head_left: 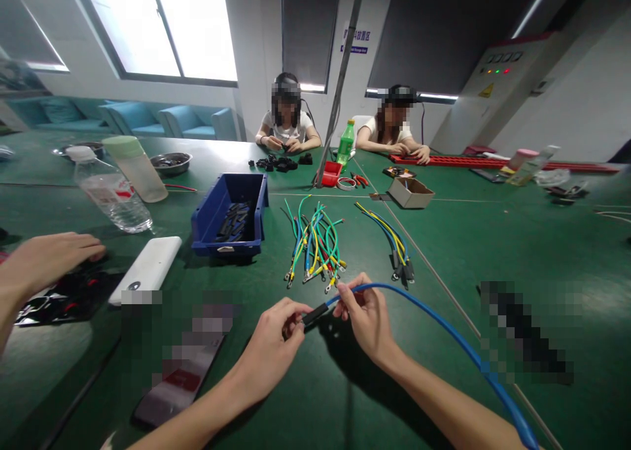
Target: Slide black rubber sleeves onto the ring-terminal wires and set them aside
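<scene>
Between my hands runs a thick blue cable (424, 303) with a black sleeve (315, 315) over its end. My left hand (276, 335) pinches the sleeve's far end; the tip inside those fingers is hidden. Just behind the sleeve, my right hand (365, 315) is closed on the blue cable, which arcs away to the lower right. Beyond my hands lies a loose bundle of green, yellow and blue wires (315, 240) with ring terminals. To its right is a smaller group of wires (387, 233) with black sleeves on their ends.
A blue bin (202, 236) holds black sleeves. Left of it are a white power bank-like block (148, 269), a water bottle (111, 190) and another person's hand (54, 259). A phone-like slab (187, 371) lies near my left forearm. A small cardboard box (411, 195) stands farther back; two people sit opposite.
</scene>
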`<control>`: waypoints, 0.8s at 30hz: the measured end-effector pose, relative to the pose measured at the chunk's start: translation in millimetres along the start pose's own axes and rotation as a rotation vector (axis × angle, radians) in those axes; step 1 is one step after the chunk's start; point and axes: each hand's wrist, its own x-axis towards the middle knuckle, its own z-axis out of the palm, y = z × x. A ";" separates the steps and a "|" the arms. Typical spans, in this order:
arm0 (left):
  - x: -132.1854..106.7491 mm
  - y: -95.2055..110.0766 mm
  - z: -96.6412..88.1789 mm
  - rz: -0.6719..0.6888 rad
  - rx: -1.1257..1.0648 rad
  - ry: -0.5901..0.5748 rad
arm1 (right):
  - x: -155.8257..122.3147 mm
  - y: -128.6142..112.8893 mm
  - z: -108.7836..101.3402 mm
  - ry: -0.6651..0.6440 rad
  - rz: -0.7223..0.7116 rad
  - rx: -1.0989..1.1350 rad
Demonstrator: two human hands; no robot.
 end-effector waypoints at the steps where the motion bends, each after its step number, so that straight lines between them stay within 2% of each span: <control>1: 0.5 -0.4 0.2 -0.003 -0.003 0.000 | -0.1 -0.4 0.0 -0.002 0.000 0.003; 9: 3.1 -1.5 2.5 -0.031 0.006 -0.020 | 0.2 -2.5 0.1 -0.008 0.009 0.052; 24: 2.1 -6.6 4.7 -0.032 0.036 -0.032 | 0.2 -10.4 -1.4 0.003 -0.030 0.013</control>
